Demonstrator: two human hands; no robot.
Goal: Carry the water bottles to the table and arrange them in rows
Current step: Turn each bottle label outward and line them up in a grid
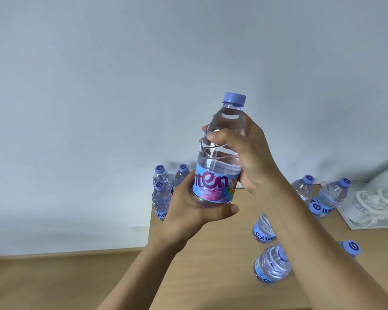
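Observation:
I hold one clear water bottle [220,153] with a blue cap and a blue-pink label upright in mid-air above the wooden table [213,265]. My left hand [195,211] grips its base from below. My right hand [244,153] wraps around its upper body. Several more bottles stand on the table: a small group at the far left corner [162,193], others at the right [329,198], and two closer ones [271,265] partly hidden behind my right forearm.
A white framed tray [354,224] with white ornate pieces lies at the table's far right. A pale wall rises behind the table. Wooden floor [54,283] lies to the left, below the table's left edge. A wall socket [139,228] sits low.

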